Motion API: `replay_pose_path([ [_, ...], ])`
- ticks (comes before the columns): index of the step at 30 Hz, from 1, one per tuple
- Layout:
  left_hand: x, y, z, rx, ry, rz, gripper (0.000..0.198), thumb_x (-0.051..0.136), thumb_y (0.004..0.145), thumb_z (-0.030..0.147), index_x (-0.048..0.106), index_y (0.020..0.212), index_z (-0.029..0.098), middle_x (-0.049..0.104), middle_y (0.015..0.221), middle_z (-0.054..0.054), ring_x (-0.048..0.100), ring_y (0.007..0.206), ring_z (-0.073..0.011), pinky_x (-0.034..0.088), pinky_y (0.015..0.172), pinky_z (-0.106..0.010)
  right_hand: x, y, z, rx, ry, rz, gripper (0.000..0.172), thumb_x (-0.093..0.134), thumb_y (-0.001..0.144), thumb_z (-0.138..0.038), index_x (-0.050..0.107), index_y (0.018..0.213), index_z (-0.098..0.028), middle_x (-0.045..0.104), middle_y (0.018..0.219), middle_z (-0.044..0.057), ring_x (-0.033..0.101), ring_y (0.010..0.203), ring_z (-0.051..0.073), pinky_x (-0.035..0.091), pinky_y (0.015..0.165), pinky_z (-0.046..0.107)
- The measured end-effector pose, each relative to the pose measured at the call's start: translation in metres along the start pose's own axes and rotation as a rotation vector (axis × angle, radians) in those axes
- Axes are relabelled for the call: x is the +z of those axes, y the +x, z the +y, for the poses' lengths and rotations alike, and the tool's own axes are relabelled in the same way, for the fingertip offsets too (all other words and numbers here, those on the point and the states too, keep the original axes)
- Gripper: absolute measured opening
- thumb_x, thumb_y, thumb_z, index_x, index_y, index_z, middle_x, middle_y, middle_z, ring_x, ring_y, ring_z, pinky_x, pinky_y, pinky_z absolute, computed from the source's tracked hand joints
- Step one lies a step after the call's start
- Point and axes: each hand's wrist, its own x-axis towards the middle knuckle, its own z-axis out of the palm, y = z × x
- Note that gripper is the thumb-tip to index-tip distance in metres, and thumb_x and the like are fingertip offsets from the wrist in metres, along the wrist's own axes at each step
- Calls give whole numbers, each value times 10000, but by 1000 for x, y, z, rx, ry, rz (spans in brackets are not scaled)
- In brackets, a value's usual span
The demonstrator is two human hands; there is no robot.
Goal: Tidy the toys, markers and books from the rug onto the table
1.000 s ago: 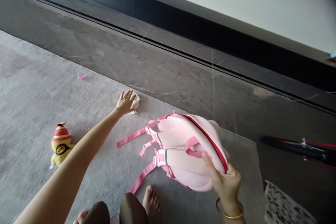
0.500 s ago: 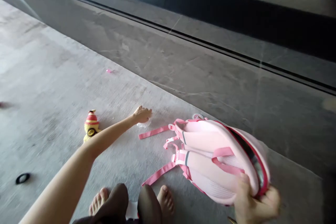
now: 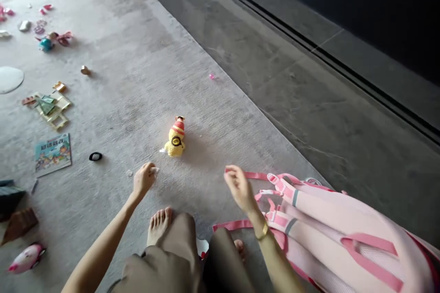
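My left hand (image 3: pixel 143 179) is closed, with a small whitish scrap (image 3: pixel 154 170) poking from its fingertips; whether it is tissue or plastic is unclear. Above the carpet, my right hand (image 3: pixel 239 187) has loosely bent fingers and appears to hold nothing. It overlaps one strap end (image 3: pixel 254 175) of the pink backpack (image 3: pixel 330 224), which lies at the right with its shoulder straps up. Between and beyond my hands lies a yellow plush toy (image 3: pixel 175 144) with a red striped top and a round black-and-yellow badge.
Left on the grey carpet (image 3: pixel 113 105) are a picture book (image 3: pixel 53 154), a black ring-like item (image 3: pixel 95 156), yellowish toy frames (image 3: pixel 57 105) and a pink-and-white toy (image 3: pixel 26 257). A pink bead-like piece (image 3: pixel 211 76) lies near the carpet edge. Dark tiles (image 3: pixel 292 78) border it.
My right hand has let go of the backpack's opening and moved left. My left hand has lifted the whitish scrap from the carpet and drawn back left. The view has swung left.
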Motion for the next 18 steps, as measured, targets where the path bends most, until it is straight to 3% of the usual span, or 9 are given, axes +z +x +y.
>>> replay_pose_path([
  [1, 2, -6, -24, -95, -42, 62, 212, 446, 819, 118, 579, 955, 211, 684, 913, -55, 625, 831, -186, 388, 686, -252, 26, 16, -5, 29, -19, -151, 365, 535, 893, -482, 568, 1131, -207, 661, 881, 32, 596, 632, 132, 511, 637, 272],
  [3, 7, -21, -68, -224, -100, 158, 180, 452, 848, 171, 585, 963, 210, 681, 867, -59, 617, 790, -195, 368, 656, -256, 77, 47, -14, 116, -79, -308, 428, 555, 869, -491, 536, 1177, -194, 659, 862, 22, 607, 655, 138, 510, 670, 276],
  [5, 14, -39, -100, -268, -135, 224, 176, 444, 886, 247, 579, 991, 205, 681, 891, -74, 620, 793, -207, 365, 647, -259, 122, 74, -27, 225, -151, -333, 532, 582, 849, -504, 484, 1254, -172, 672, 908, 43, 650, 779, 172, 517, 732, 288],
  [7, 23, -55, -116, -262, -144, 237, 215, 439, 916, 339, 575, 1010, 200, 680, 888, -82, 627, 787, -216, 366, 642, -260, 155, 99, -42, 294, -241, -276, 661, 601, 832, -540, 425, 1330, -142, 672, 1069, 110, 657, 971, 213, 515, 813, 300],
  [11, 33, -64, -112, -161, -85, 133, 331, 435, 935, 472, 615, 912, 195, 684, 820, -88, 631, 715, -219, 333, 605, -267, 188, 134, -70, 340, -419, -202, 808, 629, 792, -618, 418, 1358, -83, 565, 1328, 227, 579, 1205, 273, 480, 943, 320],
  [15, 28, -46, -101, -62, -95, 58, 385, 395, 960, 485, 627, 855, 195, 704, 865, -102, 642, 726, -211, 308, 594, -269, 201, 146, -83, 383, -499, -233, 718, 764, 678, -560, 593, 1171, -67, 601, 1275, 258, 584, 1195, 332, 468, 966, 377],
  [18, 18, -35, -97, -6, -169, 16, 354, 413, 958, 463, 619, 855, 196, 709, 869, -97, 648, 738, -197, 316, 602, -256, 205, 154, -87, 355, -517, -267, 587, 861, 577, -405, 666, 1041, -104, 684, 1159, 191, 635, 1107, 301, 489, 912, 333],
])
